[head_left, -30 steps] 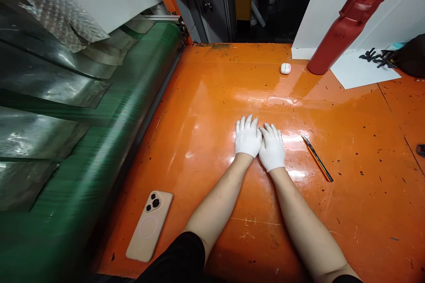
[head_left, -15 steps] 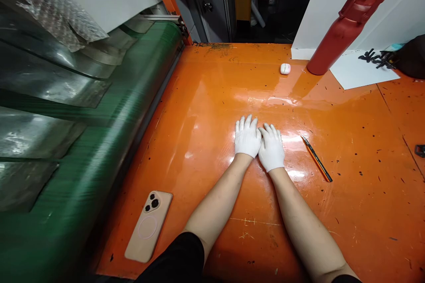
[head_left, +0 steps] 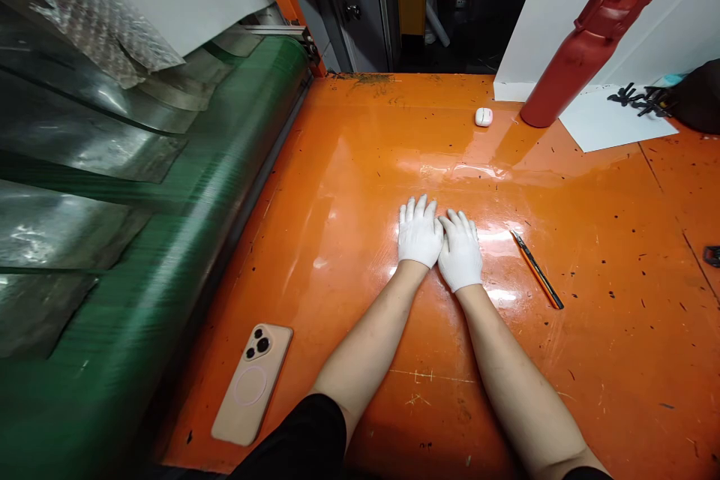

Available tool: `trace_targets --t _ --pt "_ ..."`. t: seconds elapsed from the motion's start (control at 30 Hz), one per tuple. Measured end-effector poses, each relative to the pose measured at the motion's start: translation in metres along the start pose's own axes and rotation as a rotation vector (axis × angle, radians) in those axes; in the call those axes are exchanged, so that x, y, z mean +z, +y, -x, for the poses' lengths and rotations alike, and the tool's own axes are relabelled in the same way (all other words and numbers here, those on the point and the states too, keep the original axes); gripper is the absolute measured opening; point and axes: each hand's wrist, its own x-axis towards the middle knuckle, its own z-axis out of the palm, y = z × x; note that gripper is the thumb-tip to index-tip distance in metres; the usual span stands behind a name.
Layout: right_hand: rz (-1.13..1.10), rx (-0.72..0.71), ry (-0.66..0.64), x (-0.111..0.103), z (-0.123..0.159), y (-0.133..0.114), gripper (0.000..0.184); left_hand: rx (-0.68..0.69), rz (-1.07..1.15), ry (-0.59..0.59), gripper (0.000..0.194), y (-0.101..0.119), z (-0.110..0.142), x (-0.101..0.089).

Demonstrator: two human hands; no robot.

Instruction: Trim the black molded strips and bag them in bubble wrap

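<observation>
Two gloved hands [head_left: 439,240] flat on orange tabletop [head_left: 607,375], craft knife [head_left: 537,270] right of fingers [head_left: 464,221]

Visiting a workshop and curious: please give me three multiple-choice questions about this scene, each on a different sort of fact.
1. Where is the phone? A on the orange worktop; B on the white paper; C on the green roller.
2. What colour is the bottle? A blue; B red; C green.
3. What are the left hand and right hand doing? A gripping the bottle; B lifting the phone; C resting flat, empty.

1 A: it lies left of the left arm.
2 B: its body and loop are red.
3 C: both gloved hands lie palm down, holding nothing.
</observation>
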Motion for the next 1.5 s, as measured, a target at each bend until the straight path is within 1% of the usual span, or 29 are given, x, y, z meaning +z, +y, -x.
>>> trace_targets --t 0.7,1.5 --pt "-0.005 -0.018 0.032 0.0033 0.0020 0.0029 0.045 0.008 -0.010 0.011 0.053 -0.0003 0.0001 0.0003" --pt "0.018 -0.013 0.010 0.0023 0.0018 0.0029 0.047 -0.004 0.001 -0.003 0.054 -0.0001 -0.0004 0.0009"
